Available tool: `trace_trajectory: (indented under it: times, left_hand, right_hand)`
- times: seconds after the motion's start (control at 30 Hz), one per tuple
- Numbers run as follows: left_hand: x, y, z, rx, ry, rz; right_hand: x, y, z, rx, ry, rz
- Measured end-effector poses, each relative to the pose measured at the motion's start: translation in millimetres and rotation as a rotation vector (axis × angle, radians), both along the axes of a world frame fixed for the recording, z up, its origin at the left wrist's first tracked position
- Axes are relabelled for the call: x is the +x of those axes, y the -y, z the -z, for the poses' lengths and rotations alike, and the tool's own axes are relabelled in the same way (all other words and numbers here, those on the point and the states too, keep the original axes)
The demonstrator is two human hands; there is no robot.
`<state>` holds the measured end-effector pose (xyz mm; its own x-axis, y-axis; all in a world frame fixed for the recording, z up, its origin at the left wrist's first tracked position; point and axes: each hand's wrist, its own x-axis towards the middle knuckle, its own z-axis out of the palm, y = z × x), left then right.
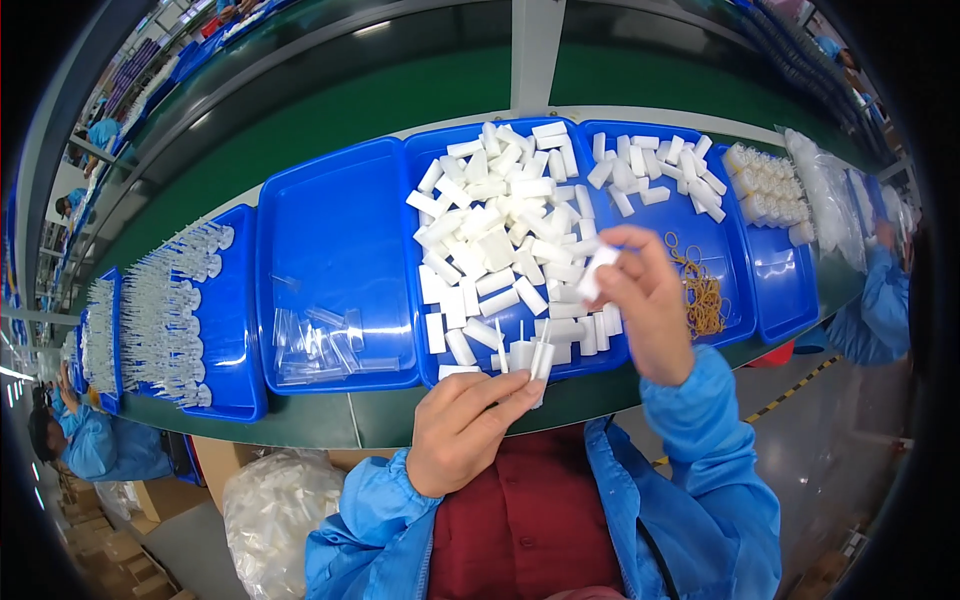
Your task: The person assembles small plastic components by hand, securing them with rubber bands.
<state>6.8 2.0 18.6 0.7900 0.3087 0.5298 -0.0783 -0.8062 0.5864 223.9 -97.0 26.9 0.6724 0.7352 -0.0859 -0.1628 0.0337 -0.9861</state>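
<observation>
My left hand is closed at the near edge of the middle tray, pinching a small cluster of white pieces with thin white sticks poking upward. To its right, my right hand is raised over the tray and grips one white rectangular block between thumb and fingers. A loose heap of similar white blocks fills the tray beneath. Tan rubber bands lie in the blue tray beside my right hand, with more white blocks at its far end.
Left of the heap, a blue tray holds clear plastic strips. Further left, another tray carries rows of clear, thin-stemmed pieces. A tray with off-white bundles stands right. A stuffed plastic bag is below. Co-workers sit at both sides.
</observation>
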Motion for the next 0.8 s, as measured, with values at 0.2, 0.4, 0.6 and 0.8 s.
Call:
trace_trajectory:
  times: [0.2,0.4,0.6,0.8]
  left_hand:
    - [-0.9,1.0,-3.7,0.013,-0.033,0.040]
    - [-4.1,0.6,-2.4,-0.007,-0.029,0.018]
    - [-5.8,0.6,-4.1,-0.006,-0.039,0.027]
    - [-6.3,0.2,-3.5,-0.007,-0.049,0.037]
  right_hand:
    - [-30.3,-3.7,10.8,-0.016,-0.151,-0.109]
    - [-33.8,-12.1,13.1,-0.001,-0.132,0.025]
    - [-35.3,-12.3,15.0,-0.011,-0.125,0.038]
    - [-34.6,-12.6,14.7,-0.005,-0.135,0.019]
